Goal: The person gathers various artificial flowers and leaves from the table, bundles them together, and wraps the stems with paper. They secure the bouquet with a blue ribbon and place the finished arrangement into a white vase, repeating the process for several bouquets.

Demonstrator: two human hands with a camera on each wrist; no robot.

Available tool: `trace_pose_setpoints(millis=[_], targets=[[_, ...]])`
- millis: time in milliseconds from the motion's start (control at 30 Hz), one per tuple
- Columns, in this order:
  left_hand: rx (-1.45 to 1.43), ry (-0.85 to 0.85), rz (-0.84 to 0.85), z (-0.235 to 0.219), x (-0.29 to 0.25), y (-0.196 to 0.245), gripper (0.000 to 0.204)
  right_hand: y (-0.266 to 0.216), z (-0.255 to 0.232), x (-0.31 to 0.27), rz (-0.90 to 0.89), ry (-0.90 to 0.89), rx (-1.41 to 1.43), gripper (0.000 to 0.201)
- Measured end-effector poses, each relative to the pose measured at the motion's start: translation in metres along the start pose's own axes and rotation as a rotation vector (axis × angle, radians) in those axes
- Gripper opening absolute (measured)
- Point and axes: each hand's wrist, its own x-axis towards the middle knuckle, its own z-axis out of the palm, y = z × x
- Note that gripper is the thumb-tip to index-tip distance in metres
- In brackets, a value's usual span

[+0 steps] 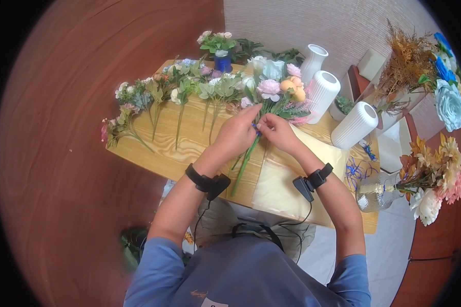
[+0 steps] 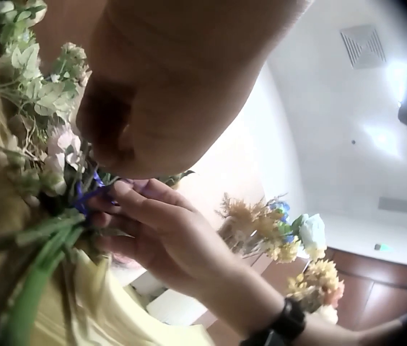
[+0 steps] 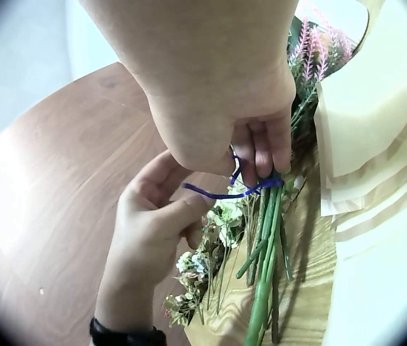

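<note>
A bouquet of artificial flowers point(image 1: 269, 88) with pink, orange and pale blue blooms lies over the wooden table, its green stems point(image 3: 263, 281) toward the person. A thin blue tie point(image 3: 221, 195) goes round the stems, with loose ends sticking out. My right hand point(image 1: 277, 132) pinches the tie close against the stems, as the left wrist view shows. From the other side my left hand point(image 1: 235, 134) has its thumb and curled fingers at a strand of the tie; its fingertips are partly hidden in the head view.
Loose flower sprays point(image 1: 178, 97) line the table's left and far side. White ribbed vases point(image 1: 325, 94) stand at the back right. Pale wrapping sheets point(image 1: 292, 176) lie under the right forearm, beside blue strands point(image 1: 357, 171) and a glass vase point(image 1: 372, 197) of flowers.
</note>
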Motion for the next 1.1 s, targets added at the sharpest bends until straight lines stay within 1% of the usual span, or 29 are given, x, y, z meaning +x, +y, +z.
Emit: trace_pose_setpoints(millis=[33,100,133,200,233,300,333,400,433,500,533,600,733,800,833,900,933,1000,1100], targets=[[-0.001,-0.001,0.0,0.001,0.0,0.0,0.053,0.001,0.001,0.0,0.001,0.001,0.0,0.013],[-0.582,-0.029,-0.367,0.006,-0.002,-0.002,0.05,0.002,0.001,0.0,-0.016,0.012,-0.02,0.013],[-0.582,-0.03,-0.367,0.005,-0.002,-0.003,0.05,0.001,0.001,0.0,-0.014,0.013,-0.02,0.013],[-0.29,-0.187,-0.401,0.002,0.0,-0.008,0.045,0.0,0.0,0.0,0.017,-0.022,-0.024,0.013],[-0.289,-0.186,-0.402,0.002,0.0,-0.01,0.045,0.0,0.001,0.0,0.015,-0.024,-0.023,0.013],[-0.152,-0.325,-0.439,0.004,-0.001,-0.016,0.042,0.001,0.002,0.002,0.028,-0.031,-0.021,0.012],[-0.151,-0.324,-0.438,0.007,-0.002,-0.02,0.042,0.003,0.002,0.003,0.026,-0.031,-0.02,0.012],[-0.032,-0.165,-0.188,0.015,-0.007,-0.027,0.034,0.006,0.003,0.004,0.023,-0.04,0.0,0.011],[-0.032,-0.165,-0.189,0.018,-0.008,-0.03,0.034,0.007,0.004,0.004,0.023,-0.041,0.0,0.011],[-0.055,-0.239,-0.243,0.023,-0.01,-0.034,0.026,0.008,0.004,0.005,0.023,-0.044,0.025,0.011],[-0.055,-0.237,-0.244,0.024,-0.011,-0.034,0.026,0.008,0.005,0.005,0.022,-0.045,0.025,0.011],[0.05,-0.132,-0.158,0.027,-0.015,-0.033,0.019,0.007,0.005,0.005,0.036,-0.043,0.03,0.011],[0.041,-0.085,-0.204,0.029,-0.02,-0.03,0.018,0.002,0.006,0.003,0.0,-0.004,0.036,0.012],[0.037,0.043,-0.166,0.033,-0.022,-0.03,0.019,-0.002,0.004,0.004,-0.002,-0.033,-0.072,0.013],[0.038,0.043,-0.167,0.035,-0.024,-0.031,0.019,-0.003,0.004,0.004,-0.003,-0.034,-0.071,0.013],[0.048,0.128,-0.136,0.039,-0.024,-0.032,0.017,-0.004,0.004,0.005,0.014,-0.043,-0.071,0.014],[0.048,0.127,-0.136,0.041,-0.025,-0.033,0.017,-0.003,0.005,0.005,0.014,-0.043,-0.071,0.014],[0.07,0.173,-0.077,0.045,-0.025,-0.035,0.014,-0.002,0.006,0.006,-0.002,-0.044,-0.062,0.013],[0.072,0.186,-0.101,0.049,-0.026,-0.036,0.011,-0.002,0.005,0.006,-0.033,-0.058,-0.081,0.013]])
